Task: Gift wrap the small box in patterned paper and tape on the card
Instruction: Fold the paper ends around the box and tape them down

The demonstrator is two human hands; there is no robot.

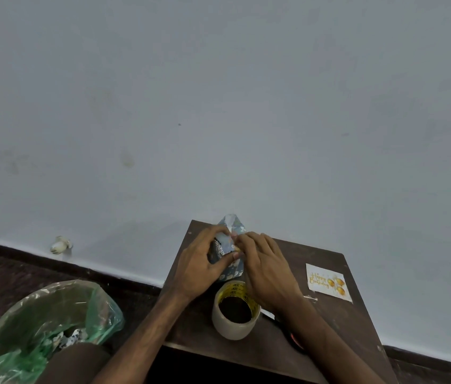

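The box (234, 268) sits at the far side of the table (329, 325), with blue paper (232, 223) round it. The left hand (199, 268) curls its fingers round the box's left side. The right hand (267, 268) pinches the paper on top with bent fingers. A tape roll (234, 328) stands just in front of the box. The card (328, 282) lies flat to the right, well apart.

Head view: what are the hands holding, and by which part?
The box: left hand grips its left side, right hand curls over its right side and top.
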